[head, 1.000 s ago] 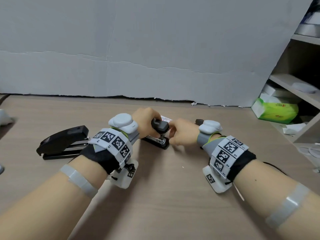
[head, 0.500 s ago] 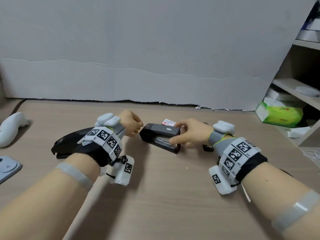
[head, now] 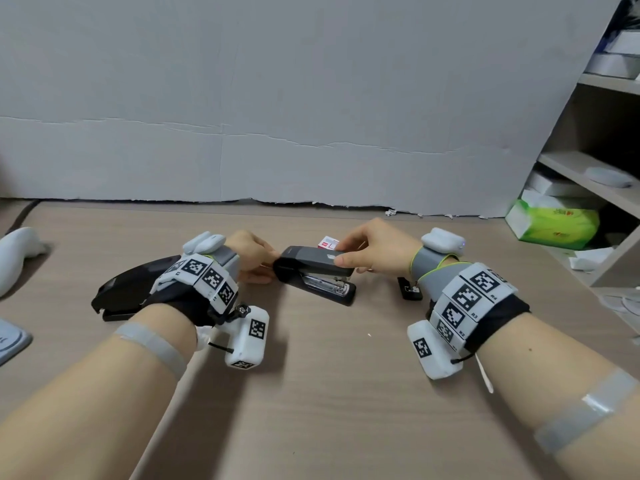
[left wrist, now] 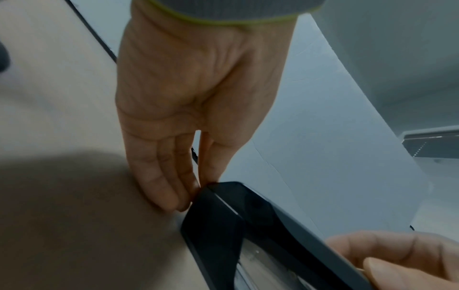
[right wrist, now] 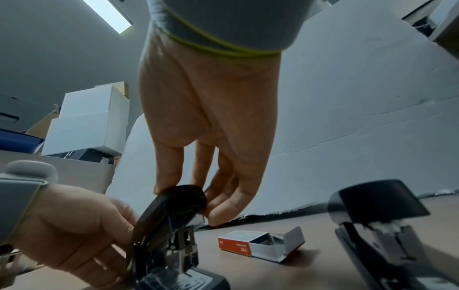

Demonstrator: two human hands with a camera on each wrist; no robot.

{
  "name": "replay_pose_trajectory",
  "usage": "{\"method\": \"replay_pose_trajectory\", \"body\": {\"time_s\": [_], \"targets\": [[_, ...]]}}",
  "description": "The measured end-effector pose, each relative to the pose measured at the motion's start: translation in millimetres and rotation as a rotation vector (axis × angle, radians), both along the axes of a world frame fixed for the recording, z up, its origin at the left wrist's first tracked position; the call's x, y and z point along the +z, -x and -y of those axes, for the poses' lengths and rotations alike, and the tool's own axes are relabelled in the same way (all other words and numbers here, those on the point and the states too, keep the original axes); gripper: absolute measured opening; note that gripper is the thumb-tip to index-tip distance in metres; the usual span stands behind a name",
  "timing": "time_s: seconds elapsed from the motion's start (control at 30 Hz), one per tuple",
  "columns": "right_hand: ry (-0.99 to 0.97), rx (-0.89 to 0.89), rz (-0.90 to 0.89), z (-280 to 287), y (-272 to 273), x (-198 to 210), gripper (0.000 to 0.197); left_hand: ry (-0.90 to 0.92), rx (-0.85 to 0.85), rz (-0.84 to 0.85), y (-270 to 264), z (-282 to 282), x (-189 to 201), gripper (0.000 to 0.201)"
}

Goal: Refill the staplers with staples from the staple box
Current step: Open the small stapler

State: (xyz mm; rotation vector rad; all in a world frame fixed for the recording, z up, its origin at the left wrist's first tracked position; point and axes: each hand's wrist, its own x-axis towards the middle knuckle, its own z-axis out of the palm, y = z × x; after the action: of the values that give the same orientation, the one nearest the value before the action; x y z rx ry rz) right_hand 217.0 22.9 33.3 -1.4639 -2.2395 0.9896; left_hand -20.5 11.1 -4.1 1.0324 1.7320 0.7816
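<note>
A dark grey stapler (head: 313, 271) lies mid-table, its top cover tilted a little above the metal magazine. My right hand (head: 341, 253) pinches the cover between thumb and fingers near its front, and the right wrist view shows the grip (right wrist: 196, 204) on the stapler (right wrist: 171, 217). My left hand (head: 268, 266) pinches the stapler's rear end, thumb against fingers (left wrist: 198, 186) at the black corner (left wrist: 248, 225). The open red and white staple box (head: 327, 242) lies just behind; staples show inside it (right wrist: 255, 245). A large black stapler (head: 128, 289) is partly hidden by my left wrist.
A small black stapler (head: 410, 289) lies by my right wrist and looms at the right in the wrist view (right wrist: 377, 215). A white controller (head: 17, 254) and a grey pad (head: 10, 341) sit at the far left. Shelves with a green tissue pack (head: 554, 223) stand on the right.
The stapler's cover came down from upright to nearly flat. My left hand let go, drew back left, then returned to the rear end. My right hand stayed on the cover.
</note>
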Motion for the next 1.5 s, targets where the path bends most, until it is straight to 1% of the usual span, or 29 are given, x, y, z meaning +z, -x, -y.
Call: {"method": "replay_pose_trajectory", "body": {"time_s": [0.03,0.07,0.1,0.17,0.2,0.23,0.27,0.33,0.37,0.4,0.43,0.53,0.63,0.7,0.83,0.9,0.97,1.07,1.1,1.17,1.23,1.27,1.37,1.4,1.5], "targets": [[0.004,0.000,-0.008,-0.1,-0.1,-0.7,0.024,-0.048,-0.006,-0.059,-2.0,-1.2,1.1,0.013],[0.004,0.000,-0.016,-0.3,0.1,-1.7,0.023,-0.125,-0.038,-0.134,-5.2,-2.3,3.8,0.023],[0.001,-0.002,-0.028,-1.1,0.8,-2.6,0.022,-0.207,-0.115,-0.198,-9.7,-3.0,8.3,0.034],[-0.014,-0.008,-0.061,-0.8,2.5,-3.1,0.020,-0.284,-0.384,-0.290,-23.4,1.3,19.7,0.052],[-0.025,0.000,-0.062,-0.9,2.8,-3.1,0.020,-0.276,-0.501,-0.325,-31.0,4.0,24.0,0.055],[-0.020,0.013,-0.051,-2.0,2.3,-4.5,0.023,-0.264,-0.575,-0.362,-37.8,5.6,26.0,0.055],[0.004,0.027,-0.024,-3.0,0.1,-7.0,0.027,-0.266,-0.614,-0.420,-42.8,5.9,25.6,0.054],[0.105,0.059,0.031,-1.8,-5.1,-14.9,0.037,-0.306,-0.634,-0.530,-48.8,5.4,21.5,0.049],[0.142,0.064,0.069,-1.5,-7.6,-20.4,0.045,-0.329,-0.638,-0.558,-49.2,3.5,17.8,0.047],[0.143,0.056,0.124,-1.6,-8.7,-26.0,0.051,-0.341,-0.636,-0.567,-47.8,2.0,14.7,0.046],[0.116,0.045,0.183,-2.1,-8.7,-30.6,0.052,-0.344,-0.627,-0.562,-45.6,1.1,12.7,0.046],[0.057,0.003,0.263,-2.0,-5.3,-37.4,0.033,-0.349,-0.628,-0.541,-42.8,-0.6,10.3,0.049],[0.038,0.011,0.281,-2.3,-1.1,-39.6,0.031,-0.395,-0.638,-0.501,-38.6,0.3,10.0,0.045],[0.032,0.008,0.305,-2.5,-0.3,-38.3,0.031,-0.420,-0.601,-0.398,-31.9,0.0,9.9,0.042],[0.059,-0.006,0.297,-5.4,1.3,-38.1,0.033,-0.424,-0.477,-0.019,-15.1,5.1,10.3,0.039],[0.064,-0.010,0.290,-5.5,2.5,-38.9,0.033,-0.439,-0.418,0.068,-12.4,8.3,9.5,0.036],[0.071,-0.024,0.265,-4.8,2.8,-38.9,0.033,-0.483,-0.357,0.075,-15.6,10.2,9.3,0.033],[0.090,-0.039,0.241,-4.4,3.8,-39.7,0.035,-0.555,-0.277,0.059,-22.1,11.7,6.8,0.042],[0.096,-0.043,0.241,-4.3,4.0,-39.9,0.035,-0.585,-0.252,0.073,-22.7,12.2,5.3,0.042],[0.103,-0.050,0.237,-4.7,3.9,-40.3,0.036,-0.646,-0.164,0.129,-20.5,12.2,1.4,0.033],[0.108,-0.058,0.234,-5.1,3.6,-40.7,0.036,-0.694,-0.038,0.190,-16.9,11.3,-1.4,0.022],[0.108,-0.061,0.235,-5.2,3.7,-41.0,0.035,-0.714,0.024,0.187,-15.1,10.0,-2.8,0.019],[0.095,-0.067,0.253,-4.7,3.6,-41.9,0.033,-0.734,0.168,0.027,-14.1,4.3,-6.1,0.034],[0.092,-0.064,0.258,-3.9,4.8,-42.2,0.032,-0.730,0.206,-0.026,-14.8,3.6,-5.5,0.036],[0.090,-0.063,0.262,-0.9,6.5,-41.5,0.032,-0.692,0.345,-0.114,-16.9,-1.5,-2.8,0.046]]}}
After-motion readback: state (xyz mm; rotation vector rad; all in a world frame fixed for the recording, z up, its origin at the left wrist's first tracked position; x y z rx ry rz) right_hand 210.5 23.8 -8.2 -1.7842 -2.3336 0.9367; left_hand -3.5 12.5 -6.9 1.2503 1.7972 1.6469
